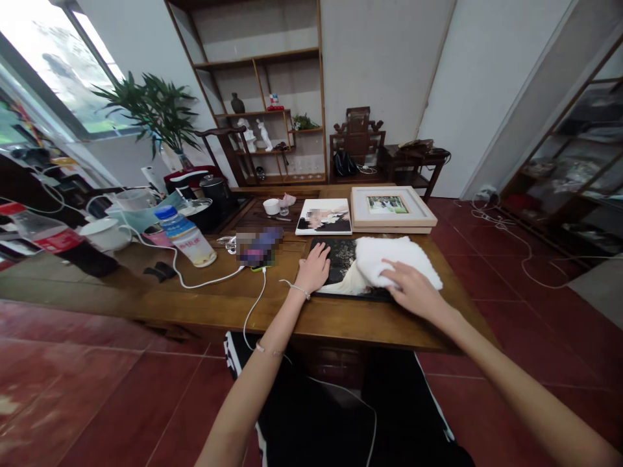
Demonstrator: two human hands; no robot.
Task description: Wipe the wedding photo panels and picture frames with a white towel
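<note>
A dark photo panel (pixel 343 261) with a pale dress in its picture lies flat near the front edge of the table. My left hand (pixel 315 267) rests on the panel's left side, fingers stretched out. Over the panel's right part lies a fluffy white cloth (pixel 396 254), which hides that part of the picture. My right hand (pixel 407 285) is on the cloth's near side, with the fingers bent into the cloth and the thumb underneath, holding it against the panel.
Behind the panel lie a smaller photo print (pixel 324 224) and framed pictures (pixel 393 211) in a stack. To the left are a phone (pixel 260 246) on a white cable, a blue-capped bottle (pixel 187 239), a cola bottle (pixel 63 243) and a white cup (pixel 271 206). The wooden table (pixel 360 322) ends close to my legs.
</note>
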